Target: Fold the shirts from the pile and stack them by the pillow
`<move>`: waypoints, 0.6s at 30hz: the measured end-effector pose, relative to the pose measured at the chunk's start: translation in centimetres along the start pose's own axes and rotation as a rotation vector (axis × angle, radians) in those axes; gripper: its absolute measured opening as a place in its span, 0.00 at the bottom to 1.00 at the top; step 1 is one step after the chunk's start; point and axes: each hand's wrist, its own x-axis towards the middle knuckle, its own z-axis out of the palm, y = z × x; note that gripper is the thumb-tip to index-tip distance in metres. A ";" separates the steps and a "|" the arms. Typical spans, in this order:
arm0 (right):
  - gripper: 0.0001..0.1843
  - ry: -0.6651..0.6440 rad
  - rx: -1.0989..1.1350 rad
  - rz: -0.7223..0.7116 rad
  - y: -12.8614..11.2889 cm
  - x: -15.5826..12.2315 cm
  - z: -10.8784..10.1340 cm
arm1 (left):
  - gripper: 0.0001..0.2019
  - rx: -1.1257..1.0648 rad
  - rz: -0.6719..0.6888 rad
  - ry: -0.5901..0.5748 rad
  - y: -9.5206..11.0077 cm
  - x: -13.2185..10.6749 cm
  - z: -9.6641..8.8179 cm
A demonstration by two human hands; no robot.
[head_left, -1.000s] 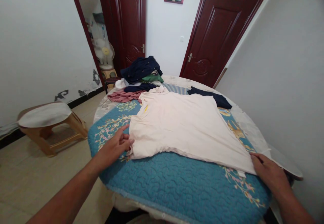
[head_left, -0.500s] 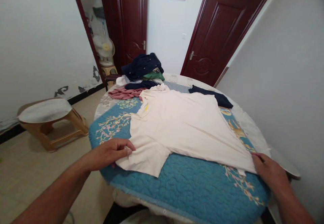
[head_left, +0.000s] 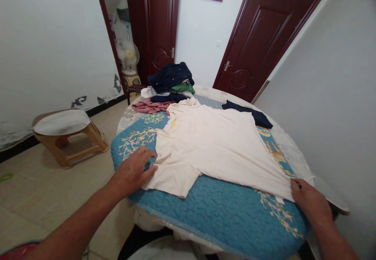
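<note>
A cream T-shirt (head_left: 217,142) lies spread on a blue quilted cover (head_left: 217,209), its neck to the left and its hem to the right. My left hand (head_left: 136,172) is at the near sleeve, with thumb and fingers apart and the thumb tip touching the cloth's edge. At the other end, my right hand (head_left: 313,203) is closed on the near corner of the hem. A small white label shows beside that hand. Shallow creases run across the shirt towards the gripped corner.
Beyond the collar is a pile of clothes, with a navy garment (head_left: 172,76) on top and a pink one (head_left: 151,106) below. A dark folded garment (head_left: 248,114) lies past the shirt's far side. A plastic stool (head_left: 69,134) stands left of the round table (head_left: 289,142).
My left hand has shifted slightly up and its fingers have parted from the sleeve. The sleeve edge is more rumpled. My right hand keeps its grip on the hem. The view has shifted a little.
</note>
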 end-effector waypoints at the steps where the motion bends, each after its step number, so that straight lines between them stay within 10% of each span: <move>1: 0.30 0.017 0.015 0.000 -0.1 -0.4 -0.2 | 0.14 0.036 0.045 0.047 0.3 -0.5 0.3; 6: 0.30 0.063 0.078 0.037 0.1 -1.9 -0.2 | 0.15 0.117 0.306 -0.118 1.9 -3.1 1.6; 18: 0.28 0.079 0.034 -0.012 0.9 -1.2 0.4 | 0.09 0.193 0.452 -0.157 2.3 -3.6 2.8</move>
